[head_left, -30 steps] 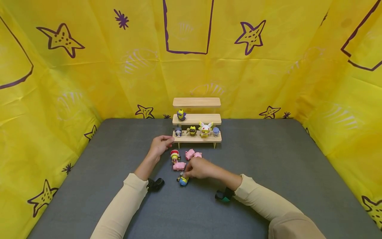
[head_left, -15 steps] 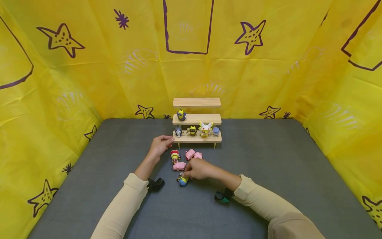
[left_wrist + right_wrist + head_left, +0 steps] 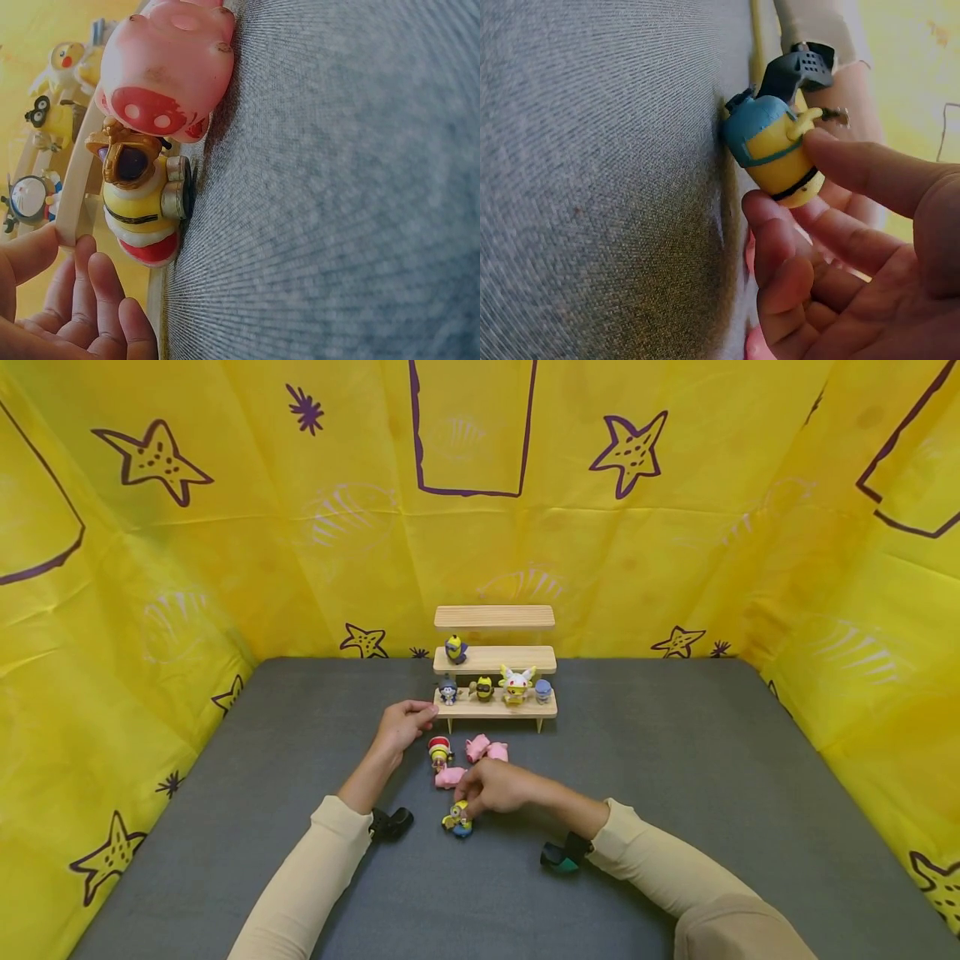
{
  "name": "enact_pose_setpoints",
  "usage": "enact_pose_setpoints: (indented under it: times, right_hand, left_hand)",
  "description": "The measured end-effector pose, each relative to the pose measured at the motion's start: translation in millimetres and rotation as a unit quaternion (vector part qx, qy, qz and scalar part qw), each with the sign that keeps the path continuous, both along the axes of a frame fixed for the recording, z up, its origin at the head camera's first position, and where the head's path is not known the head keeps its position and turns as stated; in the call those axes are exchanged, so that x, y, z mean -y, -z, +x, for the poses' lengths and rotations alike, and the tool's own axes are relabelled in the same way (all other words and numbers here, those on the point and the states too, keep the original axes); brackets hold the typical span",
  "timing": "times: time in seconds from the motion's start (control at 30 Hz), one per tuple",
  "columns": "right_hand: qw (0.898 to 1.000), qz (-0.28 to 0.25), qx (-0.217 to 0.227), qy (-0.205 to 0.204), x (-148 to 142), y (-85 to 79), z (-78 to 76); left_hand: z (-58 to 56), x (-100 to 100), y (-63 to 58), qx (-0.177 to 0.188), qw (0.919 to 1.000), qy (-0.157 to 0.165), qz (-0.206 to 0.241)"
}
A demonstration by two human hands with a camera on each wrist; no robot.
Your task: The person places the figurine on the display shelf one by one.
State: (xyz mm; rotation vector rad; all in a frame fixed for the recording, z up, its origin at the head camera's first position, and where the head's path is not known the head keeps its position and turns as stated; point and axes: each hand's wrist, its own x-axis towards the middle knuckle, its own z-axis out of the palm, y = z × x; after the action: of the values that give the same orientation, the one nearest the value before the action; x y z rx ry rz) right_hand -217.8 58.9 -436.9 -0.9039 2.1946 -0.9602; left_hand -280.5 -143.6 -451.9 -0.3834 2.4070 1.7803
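In the head view, my right hand [image 3: 501, 785] pinches a Minion figure [image 3: 457, 820] between thumb and fingers, low over the table. The right wrist view shows its yellow back and blue overalls [image 3: 759, 124], tilted, with the thumb on its side. My left hand [image 3: 405, 724] pinches the left end of the lowest step of a wooden tiered display stand [image 3: 495, 712]. Just below that hand, a Minion figure in a red-and-white outfit [image 3: 439, 750] lies beside a pink pig figure [image 3: 450, 777]. Two more pink pigs [image 3: 477, 747] lie beyond my right hand.
On the lowest step stand several figures, among them a white-eared yellow one [image 3: 516, 685] and a blue-capped one [image 3: 543, 691]. A purple-and-yellow figure [image 3: 455, 649] stands on the middle step. Yellow patterned cloth [image 3: 480, 552] surrounds the grey table [image 3: 645, 760].
The Minion in my right hand has turned from lying to more upright, its goggled face now showing, and shifted slightly nearer. My left hand has stayed on the stand.
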Motion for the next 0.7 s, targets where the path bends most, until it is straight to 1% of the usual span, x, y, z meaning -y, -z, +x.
enact_pose_setpoints:
  times: [0.07, 0.13, 0.4, 0.57, 0.7]
  right_hand:
    - [1.000, 0.002, 0.010, -0.009, 0.1, -1.0, 0.3]
    - [1.000, 0.000, 0.010, -0.019, 0.0, -1.8, 0.8]
    - [0.999, -0.001, -0.018, -0.034, -0.9, -2.1, 5.0]
    - [0.996, 0.007, -0.061, -0.059, -0.9, -3.6, 8.9]
    - [0.994, 0.011, -0.090, -0.063, -1.8, -7.0, 10.3]
  left_hand:
    - [0.0, 0.3, 0.5, -0.003, 1.0000, 0.001, 0.001]
    - [0.2, 0.2, 0.9, -0.008, 1.0000, 0.002, 0.004]
    - [2.1, -1.2, -0.3, -0.016, 0.9998, -0.001, 0.006]
    - [2.0, -1.2, -0.9, -0.012, 0.9999, -0.003, 0.007]
    - [1.3, -0.9, -0.4, -0.010, 0.9999, -0.002, 0.006]
